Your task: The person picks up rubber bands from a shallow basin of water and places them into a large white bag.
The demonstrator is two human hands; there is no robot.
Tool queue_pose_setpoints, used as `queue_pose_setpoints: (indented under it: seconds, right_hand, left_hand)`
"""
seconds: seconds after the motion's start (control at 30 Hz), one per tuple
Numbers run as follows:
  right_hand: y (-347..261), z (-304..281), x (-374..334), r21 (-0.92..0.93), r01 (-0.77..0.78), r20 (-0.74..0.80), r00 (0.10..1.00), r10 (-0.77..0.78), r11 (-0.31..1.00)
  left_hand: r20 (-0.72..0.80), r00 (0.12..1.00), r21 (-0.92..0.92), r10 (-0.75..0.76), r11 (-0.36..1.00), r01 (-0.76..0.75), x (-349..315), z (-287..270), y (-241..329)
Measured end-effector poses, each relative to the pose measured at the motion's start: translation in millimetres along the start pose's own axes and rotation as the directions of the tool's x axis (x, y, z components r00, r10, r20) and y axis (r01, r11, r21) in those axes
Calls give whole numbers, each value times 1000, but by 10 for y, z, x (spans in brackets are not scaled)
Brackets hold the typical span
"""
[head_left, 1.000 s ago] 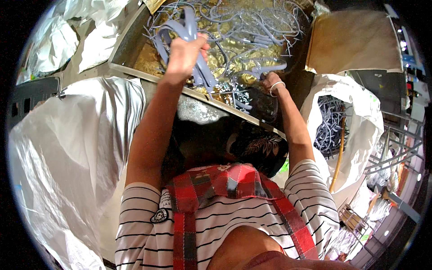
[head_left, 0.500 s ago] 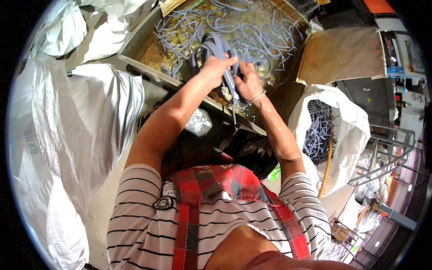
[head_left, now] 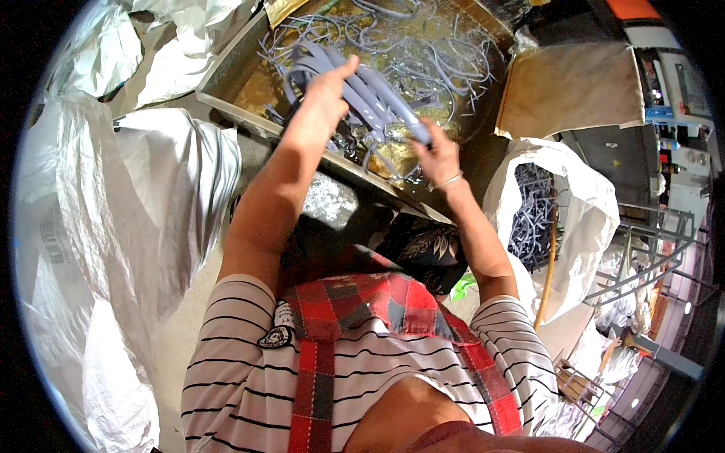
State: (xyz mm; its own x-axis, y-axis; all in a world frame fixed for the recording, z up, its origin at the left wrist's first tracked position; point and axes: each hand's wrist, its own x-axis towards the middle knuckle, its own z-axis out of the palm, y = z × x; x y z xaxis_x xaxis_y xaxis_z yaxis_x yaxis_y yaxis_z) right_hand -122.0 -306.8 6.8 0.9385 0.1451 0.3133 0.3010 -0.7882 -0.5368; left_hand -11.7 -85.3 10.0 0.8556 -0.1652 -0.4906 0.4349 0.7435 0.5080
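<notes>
My left hand (head_left: 326,92) is closed around a looped bundle of grey-violet flexible strips (head_left: 371,107), its thumb lying up over the bundle. The bundle hangs over a metal trough of water (head_left: 253,119). To the right, my right hand (head_left: 439,157) grips the lower end of a thick grey strip (head_left: 399,107) that slants down from the bundle; motion smears its fingers a little. Thinner grey strips (head_left: 453,68) lie tangled in the wet trough behind the bundle. A few strip ends dangle below it near the trough's front wall.
At right stands a white sack (head_left: 585,211) holding many short grey pieces (head_left: 531,215), with a wooden stick (head_left: 550,268) leaning in it. A brown board (head_left: 574,90) lies beyond the sack. White plastic sheets and sacks (head_left: 170,170) fill the left side.
My hands have moved apart: the left up and left with the bundle, the right down and right along the thick strip. The bundle now stretches at a slant between them.
</notes>
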Motion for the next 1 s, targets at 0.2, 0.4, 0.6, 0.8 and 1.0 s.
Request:
queue_pose_setpoints:
  seconds: [0.2, 0.4, 0.6, 0.8, 1.0]
  right_hand:
    - [1017, -509, 132, 516, -689, -97, 543, 834, 509]
    - [1664, -440, 14, 664, -731, 170, 349, 921, 155]
    - [1048, 52, 343, 522, -801, 522, 572, 633, 294]
    - [1115, 1372, 498, 360, -870, 621, 492, 609, 336]
    - [981, 1984, 500, 67, -674, 451, 678, 580, 736]
  left_hand:
    - [-77, 979, 33, 189, 982, -187, 66, -112, 271]
    - [-78, 904, 72, 421, 906, -416, -52, -20, 402]
    - [-218, 918, -83, 331, 931, -356, 48, -226, 601]
    - [-214, 937, -133, 277, 942, -309, 181, -457, 708]
    - [-194, 954, -227, 229, 936, -270, 170, -521, 799]
